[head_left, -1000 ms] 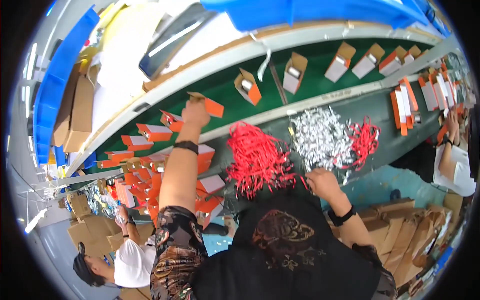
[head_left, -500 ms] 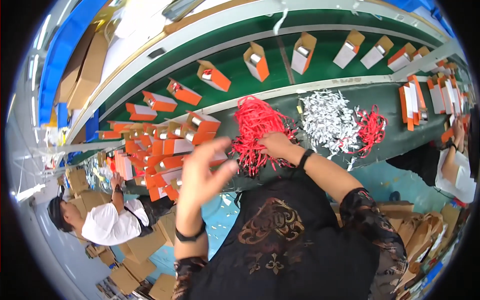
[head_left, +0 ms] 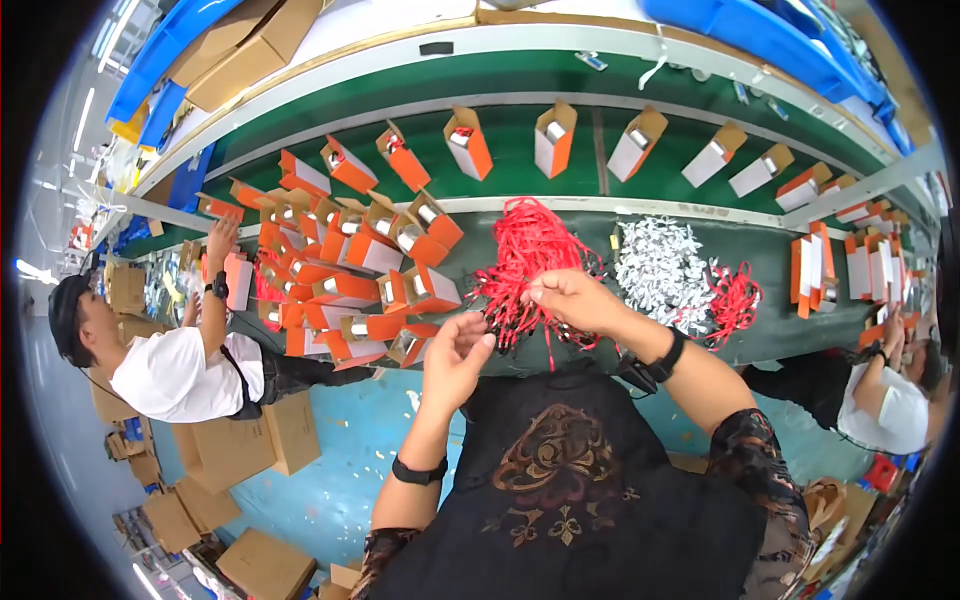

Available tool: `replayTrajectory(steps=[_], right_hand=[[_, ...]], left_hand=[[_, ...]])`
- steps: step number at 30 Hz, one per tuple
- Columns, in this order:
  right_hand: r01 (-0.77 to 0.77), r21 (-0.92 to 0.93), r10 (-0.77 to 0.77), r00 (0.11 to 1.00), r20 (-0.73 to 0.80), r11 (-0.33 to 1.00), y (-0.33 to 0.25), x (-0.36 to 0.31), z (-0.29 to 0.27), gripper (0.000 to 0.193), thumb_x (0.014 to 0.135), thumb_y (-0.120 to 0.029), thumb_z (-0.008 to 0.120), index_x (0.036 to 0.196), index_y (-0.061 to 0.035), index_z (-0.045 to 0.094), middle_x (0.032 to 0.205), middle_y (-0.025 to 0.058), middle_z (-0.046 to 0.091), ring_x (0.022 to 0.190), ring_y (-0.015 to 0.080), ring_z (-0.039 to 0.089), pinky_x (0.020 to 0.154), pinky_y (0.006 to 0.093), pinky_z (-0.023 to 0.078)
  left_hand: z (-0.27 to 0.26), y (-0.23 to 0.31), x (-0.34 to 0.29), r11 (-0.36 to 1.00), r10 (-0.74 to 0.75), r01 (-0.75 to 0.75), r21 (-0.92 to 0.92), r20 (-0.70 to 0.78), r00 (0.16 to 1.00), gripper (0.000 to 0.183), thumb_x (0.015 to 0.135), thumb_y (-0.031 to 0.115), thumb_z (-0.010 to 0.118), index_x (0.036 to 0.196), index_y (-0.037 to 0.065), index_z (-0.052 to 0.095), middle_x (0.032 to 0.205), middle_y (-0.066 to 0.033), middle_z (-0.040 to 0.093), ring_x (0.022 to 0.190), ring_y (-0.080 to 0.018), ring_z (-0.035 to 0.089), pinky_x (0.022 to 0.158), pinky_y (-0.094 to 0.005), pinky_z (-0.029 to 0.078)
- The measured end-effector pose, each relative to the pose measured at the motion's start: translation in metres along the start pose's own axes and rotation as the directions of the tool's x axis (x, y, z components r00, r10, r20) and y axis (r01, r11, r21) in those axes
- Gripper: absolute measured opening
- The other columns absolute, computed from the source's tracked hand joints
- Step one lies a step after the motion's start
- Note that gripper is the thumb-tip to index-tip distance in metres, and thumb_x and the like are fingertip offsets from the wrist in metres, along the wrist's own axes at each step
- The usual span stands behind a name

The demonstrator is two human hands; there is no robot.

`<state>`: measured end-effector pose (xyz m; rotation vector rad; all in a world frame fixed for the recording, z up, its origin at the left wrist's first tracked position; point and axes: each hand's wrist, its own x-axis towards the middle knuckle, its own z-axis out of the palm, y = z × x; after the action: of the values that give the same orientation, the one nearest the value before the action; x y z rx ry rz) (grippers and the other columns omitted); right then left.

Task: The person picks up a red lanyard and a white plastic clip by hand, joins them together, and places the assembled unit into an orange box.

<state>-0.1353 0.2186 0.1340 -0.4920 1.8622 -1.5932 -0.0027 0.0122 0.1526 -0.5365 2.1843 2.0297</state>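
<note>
A tangled pile of red straps with black ends [head_left: 540, 232] lies on the dark bench in front of me. Over its near right part, my right hand [head_left: 578, 300] pinches thumb and fingertips together on what looks like a red strap. The held portion is mostly hidden by the fingers. Beside the pile's lower left edge, my left hand [head_left: 456, 352] is raised with fingers loosely bent and thumb apart, holding nothing I can see. White straps [head_left: 660, 265] are heaped to the right of the red ones, with a smaller red bunch [head_left: 735, 303] beside them.
Several open orange-and-white boxes [head_left: 340, 240] crowd the bench at left. More boxes [head_left: 555, 140] stand in a row on the green conveyor [head_left: 510, 108] behind. Co-workers are at the left [head_left: 180, 365] and far right [head_left: 885, 400]. Cardboard cartons [head_left: 230, 445] sit on the blue floor.
My left hand has come down and closer to the red pile, its fingers now more bent. My right hand stays at the pile in a pinch. The co-worker at left has raised an arm.
</note>
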Motion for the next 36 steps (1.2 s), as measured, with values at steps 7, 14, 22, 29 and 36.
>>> replayTrajectory(steps=[7,14,22,29,36], right_hand=[[-0.049,0.210,-0.007,0.966,0.259,0.977,-0.109,-0.067,-0.038,0.026,0.101,-0.025,0.052,0.099,-0.0018,0.064,0.067,-0.0059,0.049,0.056,0.0022,0.040,0.051,0.0212,0.034],[0.023,0.403,-0.032,0.999,0.016,0.915,-0.077,-0.101,-0.075,0.023,0.098,-0.022,0.058,0.097,0.0000,0.066,0.074,-0.0026,0.059,0.055,0.0030,0.043,0.053,0.0208,0.037],[0.106,-0.049,-0.113,0.978,-0.174,0.993,-0.089,-0.129,-0.081,0.014,0.093,-0.015,0.065,0.095,-0.0013,0.067,0.074,-0.0036,0.061,0.068,0.0042,0.054,0.062,0.0235,0.045],[0.290,-0.216,-0.321,0.938,-0.127,0.932,-0.129,-0.142,-0.029,0.016,0.086,-0.020,0.064,0.088,-0.0046,0.066,0.075,0.0134,0.067,0.072,0.0316,0.068,0.071,0.0439,0.051],[0.386,-0.253,-0.448,0.852,-0.271,0.887,-0.115,-0.170,-0.050,0.014,0.084,-0.018,0.073,0.092,-0.0069,0.067,0.068,0.0064,0.060,0.061,0.0228,0.059,0.057,0.0347,0.046]], left_hand=[[0.050,0.034,0.035,0.960,0.278,-0.207,-0.190,0.539,0.795,0.057,0.089,0.002,0.062,0.141,0.001,0.039,0.134,-0.0101,0.053,0.112,-0.0164,0.058,0.093,-0.0304,0.048],[0.079,0.028,0.042,0.947,0.150,0.053,-0.318,0.579,0.801,0.017,0.100,0.014,0.051,0.107,0.001,0.060,0.074,0.0016,0.049,0.065,-0.0074,0.044,0.060,-0.0248,0.037],[0.077,0.000,0.066,0.726,0.285,-0.491,0.481,0.440,0.851,0.026,0.096,0.023,0.056,0.111,0.005,0.066,0.079,-0.0075,0.065,0.069,-0.0157,0.060,0.064,-0.0321,0.048],[0.151,0.011,0.067,0.877,0.207,-0.478,0.060,0.849,0.486,0.053,0.090,0.020,0.056,0.141,0.011,0.048,0.125,-0.0135,0.061,0.104,-0.0328,0.061,0.096,-0.0414,0.046],[0.151,-0.055,0.084,0.946,0.117,-0.318,0.059,0.853,0.508,0.016,0.082,0.014,0.066,0.097,0.008,0.067,0.096,-0.0111,0.065,0.089,-0.0272,0.062,0.076,-0.0361,0.050]])
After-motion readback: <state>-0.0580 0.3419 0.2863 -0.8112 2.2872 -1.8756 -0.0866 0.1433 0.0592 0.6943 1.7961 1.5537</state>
